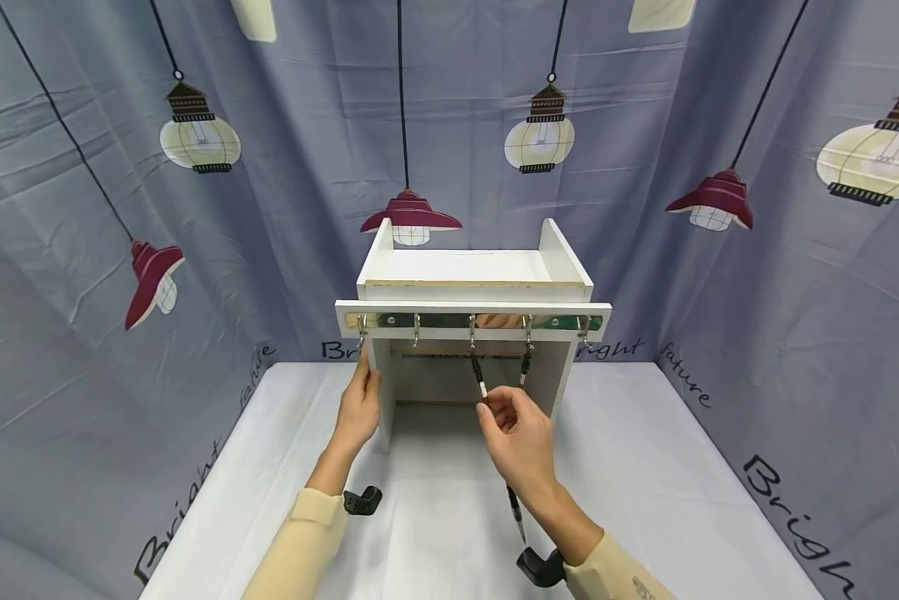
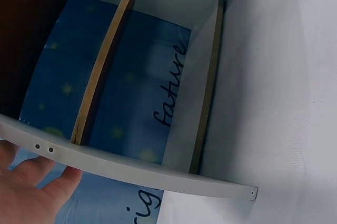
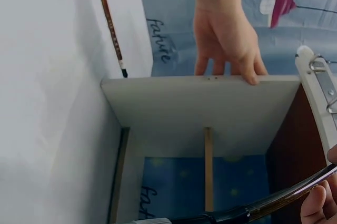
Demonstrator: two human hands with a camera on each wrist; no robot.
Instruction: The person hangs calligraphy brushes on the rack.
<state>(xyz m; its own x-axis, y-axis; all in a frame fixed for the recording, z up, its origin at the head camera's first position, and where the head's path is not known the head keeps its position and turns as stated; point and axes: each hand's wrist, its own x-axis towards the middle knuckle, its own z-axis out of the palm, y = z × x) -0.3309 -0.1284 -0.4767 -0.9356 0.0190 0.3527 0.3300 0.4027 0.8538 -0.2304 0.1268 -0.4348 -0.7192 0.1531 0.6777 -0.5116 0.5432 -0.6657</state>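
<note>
My right hand (image 1: pixel 522 437) pinches a dark calligraphy brush (image 1: pixel 481 381) between thumb and fingers. The brush slants below the middle hook (image 1: pixel 472 331) of a white shelf unit (image 1: pixel 473 292), its pale bristle tip pointing down. Beside it, a second calligraphy brush (image 1: pixel 526 367) hangs from the hook to the right, partly hidden by the hand. Against the unit's left side panel rests my left hand (image 1: pixel 359 404), fingers extended along the outer face and thumb at the front edge. In the right wrist view, the held brush runs along the bottom.
Several metal hooks line the unit's front rail (image 1: pixel 591 312); the outer ones hold no brush. Another brush (image 3: pixel 110 26) shows against the white tablecloth (image 1: pixel 449 517) in the right wrist view. A blue-grey curtain (image 1: pixel 449 108) with printed lamps surrounds the table.
</note>
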